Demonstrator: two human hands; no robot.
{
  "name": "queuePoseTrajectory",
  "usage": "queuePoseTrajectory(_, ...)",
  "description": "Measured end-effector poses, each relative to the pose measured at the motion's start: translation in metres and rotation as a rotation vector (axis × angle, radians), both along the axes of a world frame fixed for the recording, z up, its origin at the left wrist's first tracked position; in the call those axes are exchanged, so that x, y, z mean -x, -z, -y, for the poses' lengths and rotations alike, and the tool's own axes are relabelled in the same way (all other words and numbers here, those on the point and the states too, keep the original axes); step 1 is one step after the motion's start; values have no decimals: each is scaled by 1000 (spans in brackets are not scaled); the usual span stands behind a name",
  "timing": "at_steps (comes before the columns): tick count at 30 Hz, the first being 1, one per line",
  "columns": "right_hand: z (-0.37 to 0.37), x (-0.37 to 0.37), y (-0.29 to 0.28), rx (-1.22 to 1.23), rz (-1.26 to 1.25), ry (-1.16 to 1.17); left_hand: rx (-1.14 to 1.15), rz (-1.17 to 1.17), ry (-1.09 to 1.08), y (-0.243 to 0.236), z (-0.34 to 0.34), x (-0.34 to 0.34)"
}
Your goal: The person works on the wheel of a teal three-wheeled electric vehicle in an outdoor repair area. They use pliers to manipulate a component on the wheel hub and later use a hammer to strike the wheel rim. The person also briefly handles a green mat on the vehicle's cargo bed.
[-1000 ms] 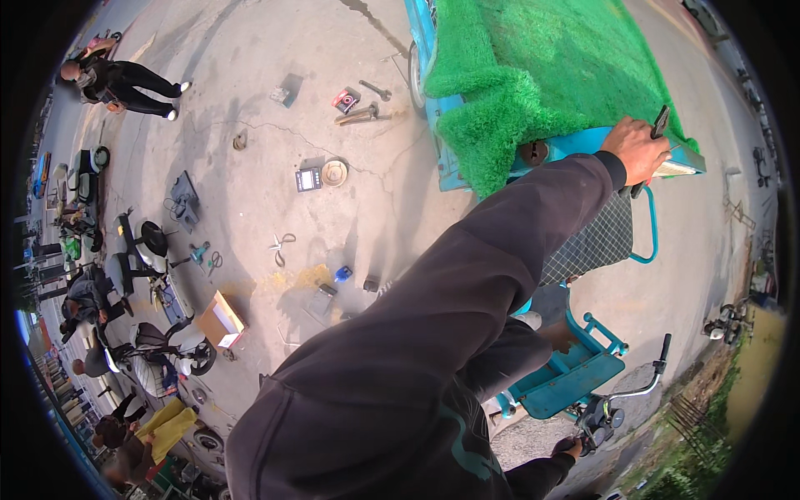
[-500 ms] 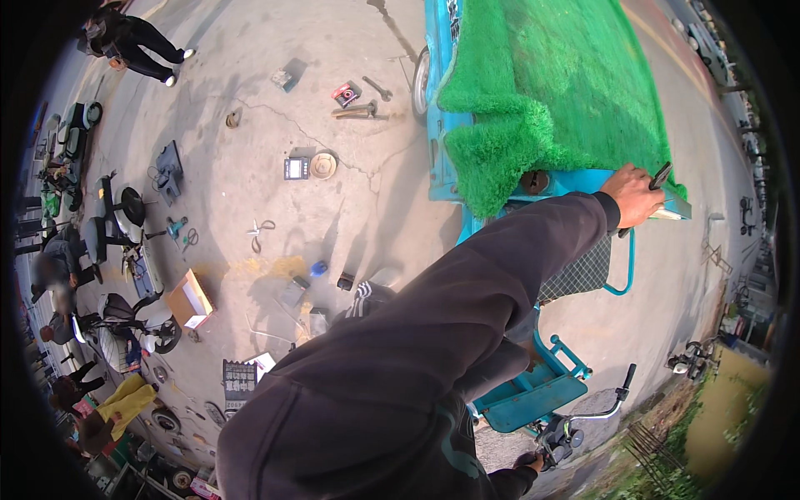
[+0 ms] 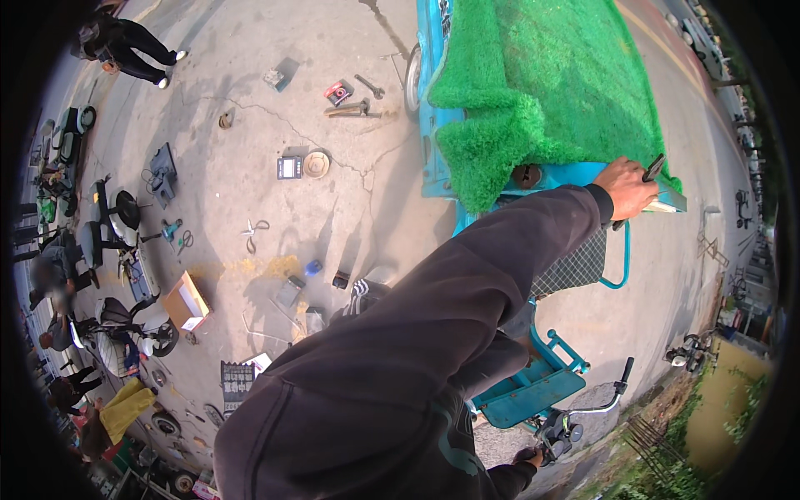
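Turf [image 3: 575,83], shaggy green! Left hand [image 3: 627,188] clamps dark bar [image 3: 655,168]; right hand [image 3: 531,457] at curved handlebar [image 3: 604,407], hold unclear; scissors [image 3: 250,230] on concrete [image 3: 275,200].

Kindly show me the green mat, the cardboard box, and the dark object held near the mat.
Green mat [image 3: 568,90], head view: middle part.
Cardboard box [image 3: 176,307], head view: tan side.
Dark object [image 3: 654,168], head view: upper end.

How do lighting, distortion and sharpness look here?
Head view: daylight, long shadows on the concrete ground; head view: fisheye bowing toward a black surround; head view: left hand and green cover fairly sharp; head view: blurred patch over a person at far left.
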State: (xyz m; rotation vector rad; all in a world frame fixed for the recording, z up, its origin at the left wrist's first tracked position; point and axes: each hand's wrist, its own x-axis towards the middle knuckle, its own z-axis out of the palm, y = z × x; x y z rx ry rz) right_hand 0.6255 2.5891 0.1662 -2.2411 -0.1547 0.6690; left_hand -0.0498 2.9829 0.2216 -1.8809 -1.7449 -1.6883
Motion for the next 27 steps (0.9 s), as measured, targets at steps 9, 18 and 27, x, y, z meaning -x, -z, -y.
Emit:
queuePoseTrajectory(9, 12, 4, -5, -607, -512, 168, -6, -24, 6, 2, 4, 1)
queuePoseTrajectory(18, 9, -10, 19, -529, -306, 148, -5, -13, 0, 3, 8, 2)
queuePoseTrajectory(27, 36, 13, 28, -990, -677, -29, -117, -3, -19, -2, 1, 4)
